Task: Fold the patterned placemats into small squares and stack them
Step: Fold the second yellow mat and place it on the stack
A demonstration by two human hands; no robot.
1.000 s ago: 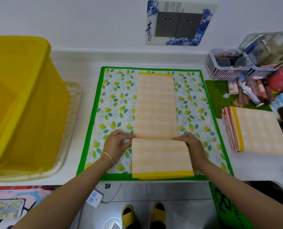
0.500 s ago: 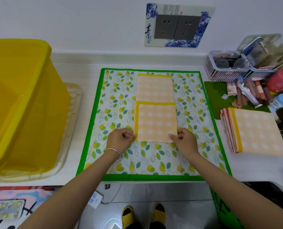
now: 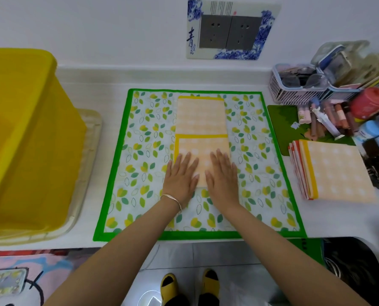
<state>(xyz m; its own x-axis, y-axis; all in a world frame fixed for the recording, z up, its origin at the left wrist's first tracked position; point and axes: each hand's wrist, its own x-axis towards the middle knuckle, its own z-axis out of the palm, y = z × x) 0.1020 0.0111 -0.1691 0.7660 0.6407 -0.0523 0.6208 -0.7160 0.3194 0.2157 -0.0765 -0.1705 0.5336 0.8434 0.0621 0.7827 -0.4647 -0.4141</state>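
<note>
Two bare forearms are seen, the left forearm (image 3: 122,257) and the right forearm (image 3: 279,246), uncovered from the lower edge of the view up to the wrists. A thin metal bangle (image 3: 173,200), pale gold with a bright sheen, is worn on the wrist just behind the left hand (image 3: 180,177). The right hand (image 3: 222,175) is shown bare. Yellow slippers (image 3: 168,288) are worn on the feet, each with a broad, rounded strap across the front. The part behind the straps is dark, and whether that is shadow or cloth cannot be told.
</note>
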